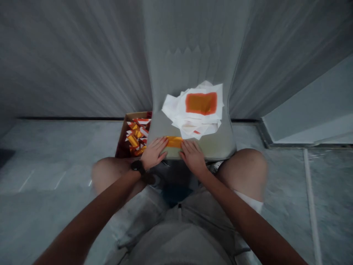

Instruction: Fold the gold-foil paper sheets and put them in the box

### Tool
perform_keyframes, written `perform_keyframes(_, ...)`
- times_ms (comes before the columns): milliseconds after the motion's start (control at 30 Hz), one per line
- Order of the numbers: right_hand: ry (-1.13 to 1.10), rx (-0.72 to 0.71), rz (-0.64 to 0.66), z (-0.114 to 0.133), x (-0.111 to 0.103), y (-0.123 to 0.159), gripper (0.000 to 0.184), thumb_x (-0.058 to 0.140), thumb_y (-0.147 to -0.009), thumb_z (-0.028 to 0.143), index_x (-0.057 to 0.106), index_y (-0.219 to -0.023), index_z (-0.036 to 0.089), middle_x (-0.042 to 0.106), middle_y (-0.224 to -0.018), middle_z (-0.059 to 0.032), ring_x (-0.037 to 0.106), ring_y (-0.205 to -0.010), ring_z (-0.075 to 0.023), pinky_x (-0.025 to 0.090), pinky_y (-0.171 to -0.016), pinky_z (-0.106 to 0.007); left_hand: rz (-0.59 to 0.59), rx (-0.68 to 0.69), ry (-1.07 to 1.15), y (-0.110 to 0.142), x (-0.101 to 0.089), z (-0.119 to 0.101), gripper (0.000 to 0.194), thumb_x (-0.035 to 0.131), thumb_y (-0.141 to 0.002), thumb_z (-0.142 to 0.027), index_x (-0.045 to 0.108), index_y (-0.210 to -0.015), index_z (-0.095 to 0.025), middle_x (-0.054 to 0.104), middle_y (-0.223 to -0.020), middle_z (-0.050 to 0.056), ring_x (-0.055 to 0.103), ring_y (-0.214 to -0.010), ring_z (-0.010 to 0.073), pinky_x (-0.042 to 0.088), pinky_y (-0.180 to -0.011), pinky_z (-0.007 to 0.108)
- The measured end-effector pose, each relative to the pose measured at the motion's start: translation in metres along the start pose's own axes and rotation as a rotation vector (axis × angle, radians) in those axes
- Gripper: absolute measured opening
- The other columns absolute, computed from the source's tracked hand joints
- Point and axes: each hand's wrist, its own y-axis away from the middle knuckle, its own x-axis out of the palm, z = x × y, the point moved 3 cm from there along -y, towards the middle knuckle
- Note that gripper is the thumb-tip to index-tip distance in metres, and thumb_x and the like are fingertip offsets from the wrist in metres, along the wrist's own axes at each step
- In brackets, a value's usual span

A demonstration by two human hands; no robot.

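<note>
A strip of folded gold joss paper [174, 141] lies near the front edge of the grey chair seat [217, 149]. My left hand [153, 151] holds its left end, with the fingers pressed together over it. At the other end, my right hand [193, 155] grips the strip in the same way. Both thumbs point inward below it. Just beyond my hands is a loose pile of white joss paper sheets [176, 108], and the top one bears an orange-edged gold rectangle [202, 103]. What lies under my fingertips is hidden.
Left of the chair, an open cardboard box [121, 143] holds several folded gold, red and white paper pieces [137, 134]. The chair's tall backrest [193, 40] stands against a grey curtain [82, 55]. My knees flank the seat. A pale panel [311, 106] stands at the right.
</note>
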Motion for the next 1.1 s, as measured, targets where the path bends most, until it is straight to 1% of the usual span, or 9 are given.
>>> perform_keyframes(167,0.062,-0.015,0.041,-0.005,-0.004,-0.016,0.043,0.052,-0.105,0.038,0.064,-0.134,0.009,0.070,-0.131,-0.0208,0.063,-0.122,-0.0302,0.038,-0.115,-0.050,-0.085,-0.023,0.058,-0.003,0.003,0.006,0.055,0.048,-0.103,-0.042,0.052,-0.150,-0.015,0.056,-0.152,0.013,0.047,-0.146,0.0257,0.033,-0.125,0.052)
perform_keyframes(333,0.149,-0.085,0.040,-0.008,-0.008,-0.030,0.033,0.050,-0.106,0.036,0.074,-0.112,0.016,0.078,-0.104,-0.0140,0.066,-0.099,-0.0266,0.036,-0.112,-0.048,-0.122,0.017,0.107,-0.012,-0.005,0.009,0.047,0.055,-0.101,-0.047,0.066,-0.135,-0.016,0.067,-0.138,0.014,0.061,-0.133,0.0251,0.045,-0.116,0.046)
perform_keyframes(567,0.136,0.040,-0.001,-0.005,-0.019,-0.047,0.043,0.042,-0.108,0.036,0.076,-0.089,0.017,0.076,-0.082,-0.0115,0.066,-0.083,-0.0228,0.036,-0.108,-0.047,-0.085,-0.055,0.079,-0.029,-0.033,0.007,0.038,0.046,-0.105,-0.041,0.077,-0.112,-0.021,0.079,-0.108,0.011,0.073,-0.101,0.0246,0.052,-0.093,0.038)
perform_keyframes(667,0.045,0.110,-0.111,0.005,-0.049,-0.051,0.039,0.043,-0.108,0.037,0.075,-0.100,0.017,0.075,-0.090,-0.0108,0.066,-0.091,-0.0242,0.039,-0.107,-0.046,-0.105,-0.139,0.297,-0.037,-0.055,0.005,0.042,0.049,-0.102,-0.050,0.078,-0.107,-0.020,0.079,-0.098,0.008,0.071,-0.087,0.0223,0.052,-0.079,0.032)
perform_keyframes(800,-0.029,0.310,-0.278,0.047,-0.088,-0.029,0.043,0.039,-0.107,0.032,0.059,-0.141,0.016,0.061,-0.134,-0.0189,0.054,-0.129,-0.0315,0.040,-0.113,-0.048,-0.222,-0.337,0.730,-0.044,-0.073,-0.002,0.053,0.058,-0.093,-0.065,0.077,-0.094,-0.015,0.073,-0.081,0.004,0.063,-0.069,0.0162,0.047,-0.060,0.025)
perform_keyframes(867,-0.192,0.431,-0.269,0.078,-0.089,-0.008,0.047,0.035,-0.107,0.031,0.053,-0.146,0.015,0.059,-0.135,-0.0200,0.056,-0.127,-0.0309,0.046,-0.108,-0.046,-0.313,-0.470,0.911,-0.043,-0.074,-0.007,0.054,0.063,-0.089,-0.067,0.076,-0.094,-0.015,0.071,-0.078,0.003,0.059,-0.063,0.0136,0.045,-0.053,0.023)
perform_keyframes(933,-0.584,0.578,-0.278,0.109,-0.078,0.014,0.043,0.039,-0.105,0.038,0.061,-0.136,0.018,0.068,-0.120,-0.0166,0.066,-0.110,-0.0276,0.055,-0.097,-0.042,-0.439,-0.574,1.051,-0.042,-0.073,-0.013,0.050,0.065,-0.088,-0.065,0.074,-0.097,-0.017,0.071,-0.080,0.003,0.060,-0.062,0.0125,0.044,-0.049,0.022)
perform_keyframes(1033,-1.231,0.819,-0.037,0.151,-0.049,0.034,0.036,0.049,-0.100,0.048,0.072,-0.108,0.021,0.075,-0.093,-0.0081,0.072,-0.082,-0.0236,0.060,-0.071,-0.035,-0.653,-0.636,1.141,-0.042,-0.075,-0.018,0.045,0.067,-0.089,-0.062,0.072,-0.098,-0.018,0.072,-0.085,0.004,0.066,-0.066,0.0126,0.044,-0.048,0.020)
perform_keyframes(1100,-1.438,0.919,0.060,0.170,-0.039,0.034,0.036,0.058,-0.094,0.051,0.073,-0.106,0.021,0.076,-0.092,-0.0069,0.074,-0.084,-0.0239,0.061,-0.070,-0.034,-0.776,-0.648,1.145,-0.043,-0.082,-0.020,0.044,0.068,-0.088,-0.061,0.071,-0.099,-0.019,0.072,-0.089,0.005,0.069,-0.070,0.0129,0.045,-0.049,0.019)
